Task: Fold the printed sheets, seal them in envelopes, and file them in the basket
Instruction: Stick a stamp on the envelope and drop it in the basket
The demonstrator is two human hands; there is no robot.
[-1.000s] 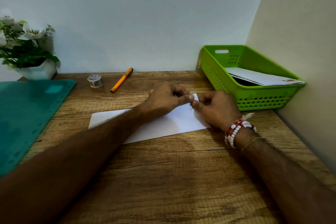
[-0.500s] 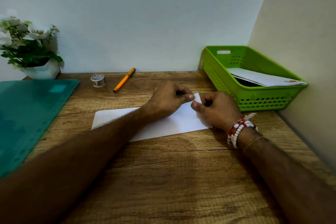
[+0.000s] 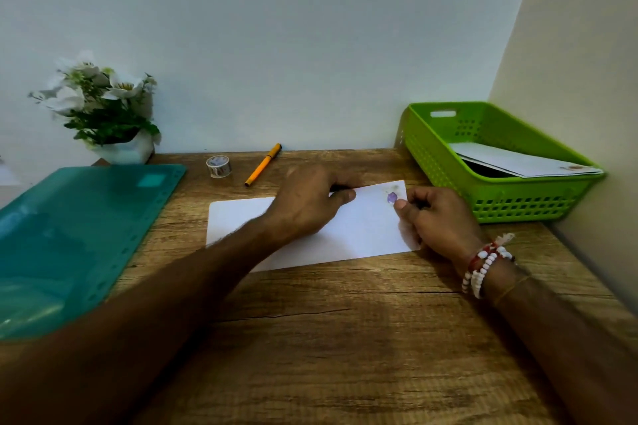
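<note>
Head view: a white rectangular paper envelope (image 3: pixel 345 235) lies flat on the wooden bench (image 3: pixel 345 338), near the green perforated plastic basket (image 3: pixel 518 205). It is pressed down by the left hand (image 3: pixel 310 203), fingers curled together, and by the right hand (image 3: pixel 440 217), fingers likewise curled, with the thumb set just beside a small round purple sticker (image 3: pixel 392 197) near its far right corner.

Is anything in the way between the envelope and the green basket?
Nothing visible. Only bare table lies between the envelope and the basket; the right hand rests on that end.
</note>
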